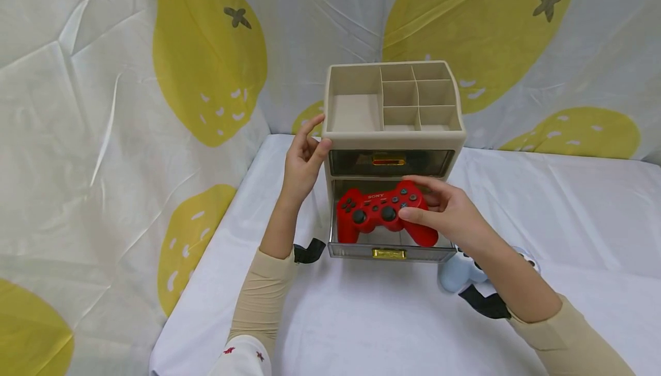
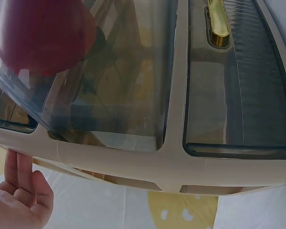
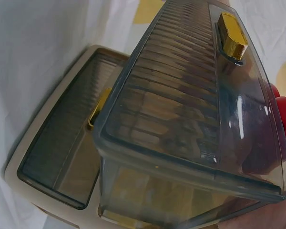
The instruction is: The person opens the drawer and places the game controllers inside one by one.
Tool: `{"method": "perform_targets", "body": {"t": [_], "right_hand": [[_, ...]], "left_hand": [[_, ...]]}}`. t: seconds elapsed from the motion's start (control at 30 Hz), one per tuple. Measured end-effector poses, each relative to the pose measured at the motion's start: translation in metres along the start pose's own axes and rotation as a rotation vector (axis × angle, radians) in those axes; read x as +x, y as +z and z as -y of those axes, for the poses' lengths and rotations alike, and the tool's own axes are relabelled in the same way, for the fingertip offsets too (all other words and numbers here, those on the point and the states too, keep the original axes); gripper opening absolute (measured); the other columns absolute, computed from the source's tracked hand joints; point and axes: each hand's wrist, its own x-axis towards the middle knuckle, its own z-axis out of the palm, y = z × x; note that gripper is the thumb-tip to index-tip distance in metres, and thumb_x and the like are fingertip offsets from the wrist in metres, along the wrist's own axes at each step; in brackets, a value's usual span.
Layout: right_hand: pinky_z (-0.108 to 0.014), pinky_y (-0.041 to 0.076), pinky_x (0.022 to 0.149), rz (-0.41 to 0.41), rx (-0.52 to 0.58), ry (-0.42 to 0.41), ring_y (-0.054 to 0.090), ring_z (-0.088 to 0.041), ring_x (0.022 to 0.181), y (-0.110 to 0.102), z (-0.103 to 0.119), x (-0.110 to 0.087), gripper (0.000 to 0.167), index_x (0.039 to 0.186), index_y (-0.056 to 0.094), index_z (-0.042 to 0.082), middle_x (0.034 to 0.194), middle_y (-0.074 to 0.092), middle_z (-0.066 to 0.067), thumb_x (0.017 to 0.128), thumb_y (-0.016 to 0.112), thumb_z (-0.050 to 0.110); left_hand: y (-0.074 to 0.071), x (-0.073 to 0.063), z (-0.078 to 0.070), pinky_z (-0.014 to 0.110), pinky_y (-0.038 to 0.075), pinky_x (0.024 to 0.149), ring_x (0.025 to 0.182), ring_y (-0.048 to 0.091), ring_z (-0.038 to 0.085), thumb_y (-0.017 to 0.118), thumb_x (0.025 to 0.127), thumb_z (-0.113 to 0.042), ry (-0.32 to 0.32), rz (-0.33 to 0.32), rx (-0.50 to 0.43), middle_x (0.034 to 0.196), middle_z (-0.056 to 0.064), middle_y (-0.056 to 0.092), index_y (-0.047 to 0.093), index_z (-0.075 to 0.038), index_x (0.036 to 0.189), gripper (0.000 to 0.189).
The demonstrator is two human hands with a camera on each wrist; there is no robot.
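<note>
Red game controller [image 1: 386,215]: bright red shell, face up, slightly tilted. Marked SONY at 12 o'clock; fitted with directional pad at 10 o'clock, symbol buttons at 2 o'clock, two black thumbsticks at 8 and 4 o'clock. Located within the outline of the pulled-out clear drawer [image 1: 346,251], at 6 o'clock on the beige organizer [image 1: 395,139]. Contact with drawer floor: cannot tell. Right hand [image 1: 451,212]: at 3 o'clock, pinching the controller's right grip, thumb on the face. Left hand [image 1: 303,163]: at 9 o'clock of the organizer, index finger and thumb spread, touching its side. Light blue controller [image 1: 457,272]: on the white-covered desk [image 1: 372,318] at 5 o'clock, partly hidden behind the right forearm.
</note>
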Motion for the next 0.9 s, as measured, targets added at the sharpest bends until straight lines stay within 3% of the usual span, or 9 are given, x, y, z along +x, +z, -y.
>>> {"method": "perform_targets", "body": {"t": [0.43,0.9], "right_hand": [[-0.038,0.057,0.075,-0.001,-0.072,0.014,0.067,-0.028,0.095,0.0039,0.0016,0.0021,0.063,0.144,0.045,0.006,0.115,0.064,-0.023,0.090,0.073,0.021],[-0.034,0.057,0.073,0.055,-0.200,-0.047,0.065,-0.030,0.098,-0.0016,-0.0007,0.0009,0.066,0.148,0.038,0.003,0.114,0.064,-0.022,0.093,0.071,0.021]], "left_hand": [[0.0007,-0.0004,-0.0069,0.025,0.034,0.059,0.064,0.041,0.013,0.064,0.084,-0.060,-0.010,0.001,0.001,0.073,0.001,0.044,0.048,-0.004,0.141,0.080],[0.0017,0.0002,-0.0018,0.026,0.034,0.059,0.064,0.041,0.014,0.064,0.084,-0.062,-0.011,0.006,-0.006,0.073,-0.001,0.045,0.048,-0.006,0.141,0.081]]}}
